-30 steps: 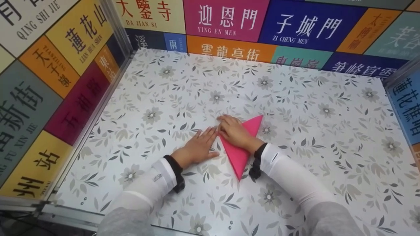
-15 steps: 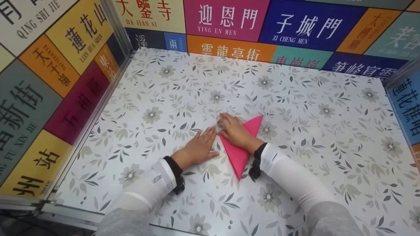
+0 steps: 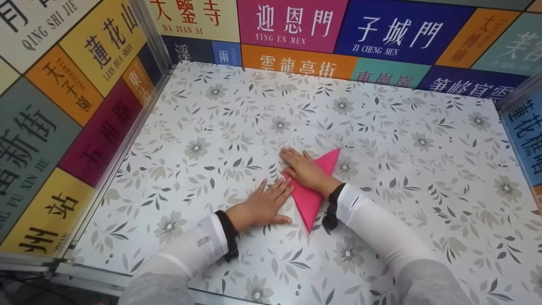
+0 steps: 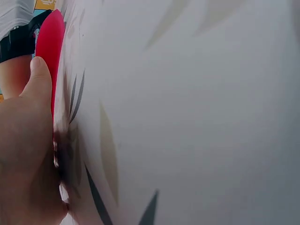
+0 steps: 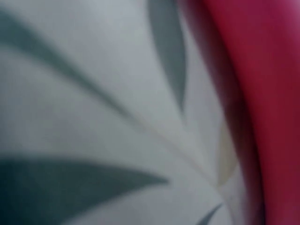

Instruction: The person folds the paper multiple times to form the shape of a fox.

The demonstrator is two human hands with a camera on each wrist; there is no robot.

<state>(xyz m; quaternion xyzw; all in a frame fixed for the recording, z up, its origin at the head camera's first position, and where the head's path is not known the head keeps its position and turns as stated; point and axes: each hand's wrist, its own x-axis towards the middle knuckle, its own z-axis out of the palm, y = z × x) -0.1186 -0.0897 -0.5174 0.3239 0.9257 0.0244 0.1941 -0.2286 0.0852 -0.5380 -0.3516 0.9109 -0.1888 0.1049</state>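
A bright pink sheet of paper folded into a triangle (image 3: 310, 204) lies on the table in the head view, one point toward the back right and one toward the front. My right hand (image 3: 305, 170) rests flat across its middle, fingers stretched past the left corner and hiding part of it. My left hand (image 3: 263, 206) lies palm down to the left, fingers spread, fingertips right at the paper's left edge. The left wrist view has the left hand (image 4: 23, 145) with its thumb overlapping the pink paper (image 4: 48, 40). Close up in the right wrist view, the paper's curved edge (image 5: 276, 103) fills the right side.
A white tabletop (image 3: 381, 140) with a grey leaf and flower print spreads around the hands. Panels of coloured signs (image 3: 292, 25) stand along the back, left and right sides. A metal frame edge (image 3: 93, 279) runs along the front left.
My left hand has slid toward the front and slightly right along the paper's left edge. The right hand's fingers have straightened and flattened. The paper stays in place.
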